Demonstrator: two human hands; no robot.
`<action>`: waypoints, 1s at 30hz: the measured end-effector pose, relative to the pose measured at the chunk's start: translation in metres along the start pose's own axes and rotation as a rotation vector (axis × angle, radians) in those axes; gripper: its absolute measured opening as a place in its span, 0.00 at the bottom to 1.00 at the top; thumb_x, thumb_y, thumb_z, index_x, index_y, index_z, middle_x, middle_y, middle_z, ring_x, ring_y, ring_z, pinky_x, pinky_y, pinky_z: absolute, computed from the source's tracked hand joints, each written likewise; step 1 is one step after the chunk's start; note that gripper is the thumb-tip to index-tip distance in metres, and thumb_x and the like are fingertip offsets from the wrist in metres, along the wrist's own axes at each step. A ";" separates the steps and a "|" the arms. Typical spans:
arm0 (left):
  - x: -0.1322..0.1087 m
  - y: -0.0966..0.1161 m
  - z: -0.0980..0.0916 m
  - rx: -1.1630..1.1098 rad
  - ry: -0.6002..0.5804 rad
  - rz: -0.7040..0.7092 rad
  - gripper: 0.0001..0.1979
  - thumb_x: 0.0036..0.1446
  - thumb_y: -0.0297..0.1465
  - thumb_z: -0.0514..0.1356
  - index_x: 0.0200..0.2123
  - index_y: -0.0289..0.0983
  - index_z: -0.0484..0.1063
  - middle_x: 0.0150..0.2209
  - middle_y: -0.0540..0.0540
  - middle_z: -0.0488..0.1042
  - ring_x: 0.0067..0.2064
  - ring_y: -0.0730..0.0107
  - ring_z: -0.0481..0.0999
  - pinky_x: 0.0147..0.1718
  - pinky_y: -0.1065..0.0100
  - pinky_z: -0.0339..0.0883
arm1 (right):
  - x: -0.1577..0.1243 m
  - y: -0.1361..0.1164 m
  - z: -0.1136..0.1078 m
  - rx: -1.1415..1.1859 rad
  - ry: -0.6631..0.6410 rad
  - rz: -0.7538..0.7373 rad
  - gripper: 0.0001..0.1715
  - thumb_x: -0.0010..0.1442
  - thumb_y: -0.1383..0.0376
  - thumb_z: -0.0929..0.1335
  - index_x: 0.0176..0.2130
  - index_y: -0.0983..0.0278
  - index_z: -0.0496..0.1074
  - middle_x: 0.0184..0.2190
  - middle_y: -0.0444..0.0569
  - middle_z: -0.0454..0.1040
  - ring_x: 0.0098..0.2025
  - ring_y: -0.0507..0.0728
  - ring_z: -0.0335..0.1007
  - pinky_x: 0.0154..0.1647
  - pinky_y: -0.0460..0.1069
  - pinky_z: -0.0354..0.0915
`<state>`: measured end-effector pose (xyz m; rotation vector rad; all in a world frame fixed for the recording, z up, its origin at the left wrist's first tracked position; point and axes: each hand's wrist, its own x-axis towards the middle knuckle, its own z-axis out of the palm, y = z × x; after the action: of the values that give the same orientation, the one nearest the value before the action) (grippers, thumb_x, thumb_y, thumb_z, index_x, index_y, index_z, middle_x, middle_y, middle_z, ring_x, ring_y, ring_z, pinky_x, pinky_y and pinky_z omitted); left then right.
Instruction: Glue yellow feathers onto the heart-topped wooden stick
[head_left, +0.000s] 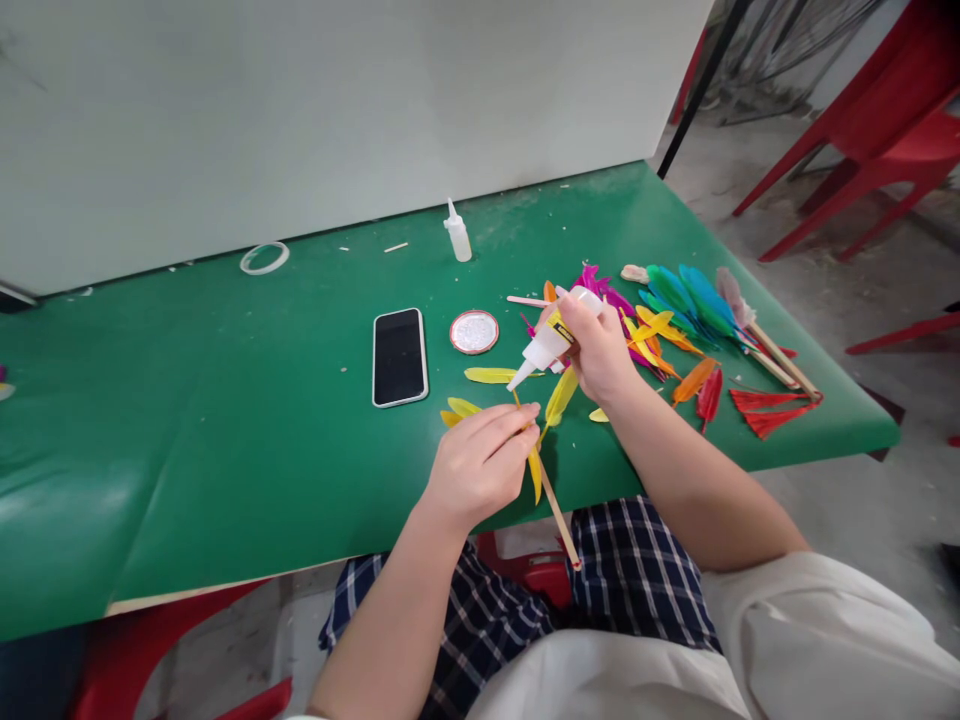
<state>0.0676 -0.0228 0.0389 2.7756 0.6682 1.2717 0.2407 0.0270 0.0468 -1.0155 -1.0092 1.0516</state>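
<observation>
My right hand (600, 350) is closed round a white glue bottle (551, 340), its nozzle tilted down to the left. The nozzle tip is close to the upper end of a thin wooden stick (559, 515) that my left hand (484, 460) pinches; whether they touch I cannot tell. Yellow feathers (535, 474) show around my left fingers, and the stick's lower end reaches past the table edge. Another yellow feather (495, 375) lies just beyond the left hand. Beside the bottle, a yellow-green feather (560, 397) slants down toward the stick.
Green table (262, 450). A phone (399, 357), a round red-rimmed disc (474, 332) and a second glue bottle (457, 235) stand or lie left and beyond. Blue feathers (697, 300), orange feathers (694, 380) and a red tassel (772, 408) lie right. A tape ring (264, 258) is far left.
</observation>
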 end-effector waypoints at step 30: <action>-0.004 -0.001 0.000 -0.089 0.079 -0.067 0.13 0.48 0.16 0.57 0.36 0.35 0.72 0.41 0.42 0.76 0.43 0.67 0.75 0.41 0.66 0.73 | 0.003 0.005 0.000 -0.053 0.048 0.153 0.28 0.53 0.41 0.60 0.30 0.61 0.68 0.18 0.43 0.62 0.19 0.50 0.61 0.16 0.47 0.57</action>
<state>0.0648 -0.0233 0.0355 2.6223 0.6848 1.3686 0.2401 0.0308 0.0421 -1.1713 -0.9355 1.1246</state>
